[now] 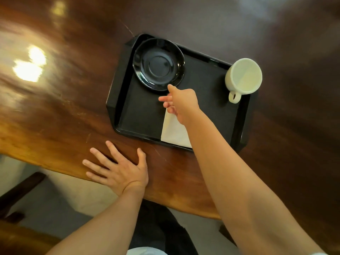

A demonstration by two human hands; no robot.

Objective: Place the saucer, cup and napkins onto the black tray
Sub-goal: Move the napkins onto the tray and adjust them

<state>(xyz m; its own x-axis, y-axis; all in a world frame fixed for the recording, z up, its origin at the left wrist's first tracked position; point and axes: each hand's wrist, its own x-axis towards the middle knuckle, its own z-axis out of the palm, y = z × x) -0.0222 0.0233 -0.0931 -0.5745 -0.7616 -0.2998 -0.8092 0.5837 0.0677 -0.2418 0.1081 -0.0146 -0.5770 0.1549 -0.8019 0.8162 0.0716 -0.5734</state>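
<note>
I see the brown wooden tabletop (55, 115) filling most of the view, glossy, with bright glare patches toward 9 o'clock. The black tray (139, 115) lies on it just above centre, turned at a slant. My right arm reaches from 5 o'clock over the tray's near rim.

On the tray, largest first: the black saucer (158, 63) sits in the corner at 11 o'clock, upright and empty. The white cup (243, 76) stands at 2 o'clock, at the tray's far right corner, handle pointing toward me; whether it rests fully inside the rim I cannot tell. A white napkin (172, 132) lies flat at the near edge, partly hidden under my right wrist.

My left hand (119, 172) lies flat on the tabletop at 7 o'clock, fingers spread, holding nothing. My right hand (181, 103) hovers over the tray just beside the saucer's near rim, fingers loosely apart, empty.
</note>
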